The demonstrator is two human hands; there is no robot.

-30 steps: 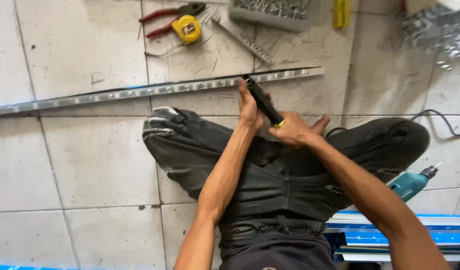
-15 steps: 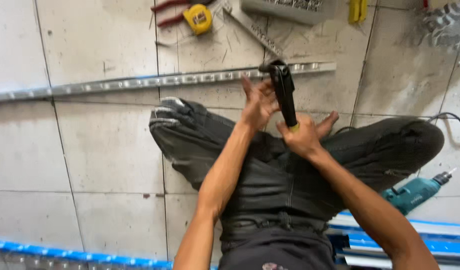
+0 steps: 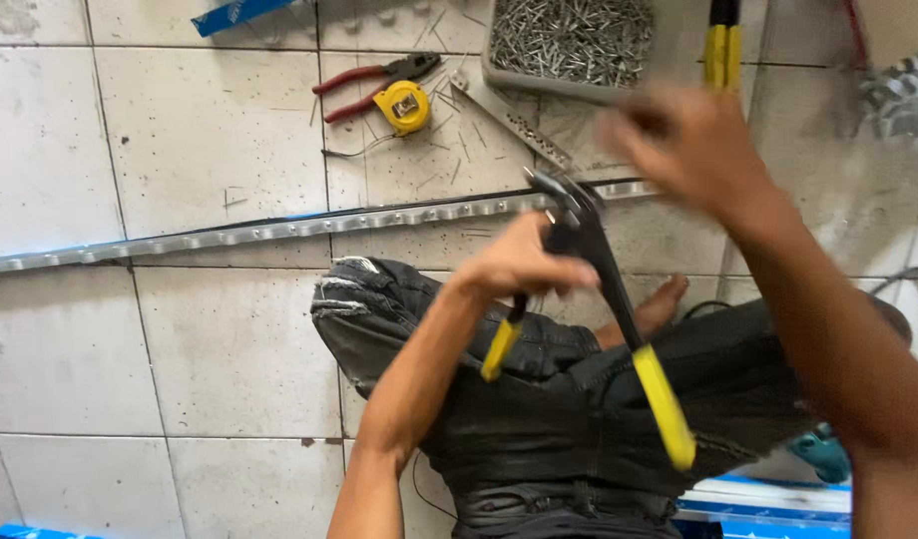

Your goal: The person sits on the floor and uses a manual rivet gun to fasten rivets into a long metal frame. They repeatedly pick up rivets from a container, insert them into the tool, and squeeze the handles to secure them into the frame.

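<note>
My left hand [image 3: 524, 265] grips a black hand riveter [image 3: 579, 225] near its head, above my crossed legs in dark trousers [image 3: 579, 419]. The tool's two long handles with yellow grips [image 3: 664, 399] hang spread apart, pointing down toward me. My right hand [image 3: 684, 140] is blurred by motion. It is off the tool, fingers apart, just below a grey tray of rivets [image 3: 569, 45]. A long perforated metal strip [image 3: 279, 228] lies across the tile floor behind the tool's head.
Red-handled pliers [image 3: 364, 75], a yellow tape measure [image 3: 404, 105] and a short perforated bracket [image 3: 509, 120] lie on the tiles at the top. A yellow-handled tool [image 3: 720, 45] is at top right. A teal drill [image 3: 823, 454] and blue profiles [image 3: 768, 499] sit at lower right.
My right hand has let go of the riveter and moved up toward the tray of rivets. The riveter's handles have spread open, and my left hand alone holds it.
</note>
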